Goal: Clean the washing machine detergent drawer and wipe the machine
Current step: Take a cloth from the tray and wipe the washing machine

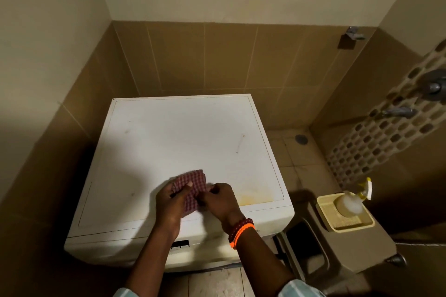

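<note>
A white box-shaped washing machine (183, 142) stands in a corner of brown-tiled walls (217, 60), its flat top filling the middle of the view (a yellowish stain marks the near right corner of that top, and a few faint scuffs lie farther back). To its right, low down, sits a brown ledge (357, 246) carrying a pale yellow square plastic tray (325, 217); a white spray bottle with a yellow trigger (352, 201) lies in the tray. On the right wall, by a mosaic strip, two metal taps (400, 112) stick out.

Over the near middle of the machine's top, both hands hold a folded red-and-white checked cloth (193, 185). The left hand (170, 202) is closed on the cloth's left side, thumb pressed across its upper face. The right hand (220, 200) pinches the cloth's right edge with curled fingers. Orange and dark red beaded bracelets (241, 230) circle the right wrist. The detergent drawer cannot be made out.
</note>
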